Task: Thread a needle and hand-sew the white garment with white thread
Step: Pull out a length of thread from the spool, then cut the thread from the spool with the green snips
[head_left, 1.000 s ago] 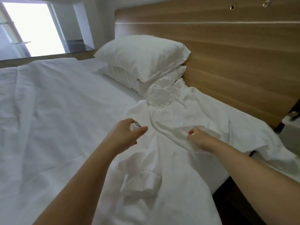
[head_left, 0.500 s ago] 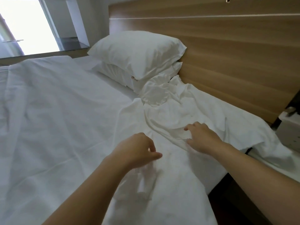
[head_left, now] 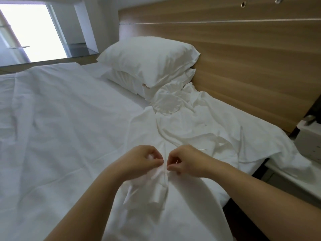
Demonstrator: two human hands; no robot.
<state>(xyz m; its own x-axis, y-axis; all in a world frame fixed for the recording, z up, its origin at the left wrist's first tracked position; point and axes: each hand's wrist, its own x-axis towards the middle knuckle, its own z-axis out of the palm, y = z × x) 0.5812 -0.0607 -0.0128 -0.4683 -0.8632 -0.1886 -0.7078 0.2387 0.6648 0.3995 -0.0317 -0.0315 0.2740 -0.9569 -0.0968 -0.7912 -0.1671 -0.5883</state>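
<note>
Both hands met just below the middle of the frame, fingers curled. The left hand (head_left: 140,162) pinched a raised fold of the crumpled white cloth garment (head_left: 191,126) between thumb and forefinger, and the right hand (head_left: 186,162) pinched the same fold from the other side, so that the fingertips of the two hands were almost touching. Something white showed inside the curl of the left hand, but it could not be told apart from the cloth. A thin pale sliver (head_left: 202,150) lay just beyond the right hand's knuckles, too small to say whether it was a needle; no thread could be made out. The garment lay spread on the bed from under the hands up toward the centre right of the frame, with a folded, cuff-like part (head_left: 156,188) bunched just below the hands between the two forearms. Under it the wrinkled white bed sheet (head_left: 52,119) filled the left half of the picture. Two plump white pillows (head_left: 149,61) were stacked at the upper centre against the light brown wooden headboard (head_left: 243,66), which filled the upper right. A bright window (head_left: 29,28) stood in the upper left corner, and a white bedside unit (head_left: 309,136) showed at the right edge.
</note>
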